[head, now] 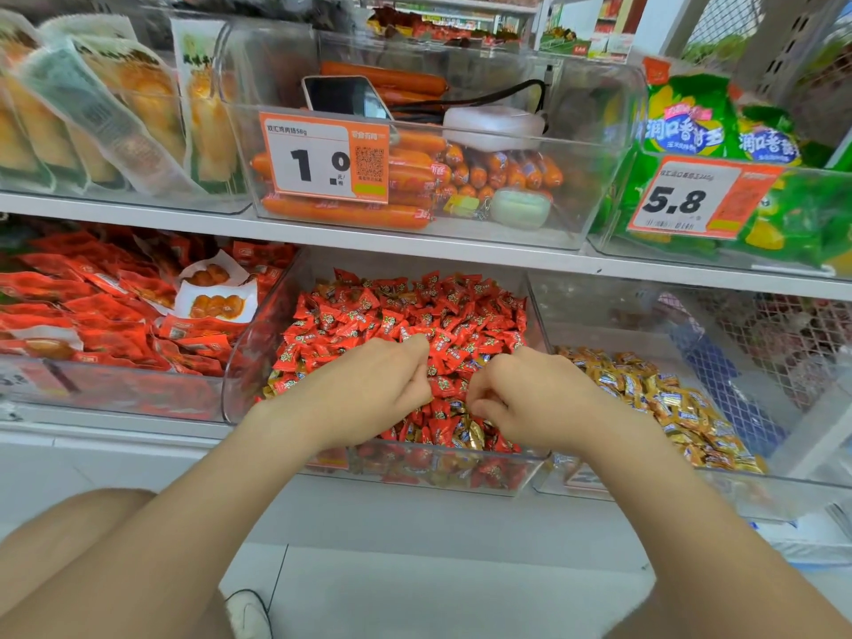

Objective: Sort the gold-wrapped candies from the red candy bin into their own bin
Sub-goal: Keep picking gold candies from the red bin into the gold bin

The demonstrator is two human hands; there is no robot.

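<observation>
My left grip [382, 389] and right grip [521, 398] are sitting curled, contents unclear, among light, slippery gold-wrapped candies [475, 435] at the red candy bin's [249, 362] six o'clock, so I'm favouring wrapper ends.

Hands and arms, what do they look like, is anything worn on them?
Two human hands, the left hand and right hand, both bare: no gloves, rings, watch or bracelet visible. The forearms are uncovered, with no sleeve in view to the frame's edge.
</observation>
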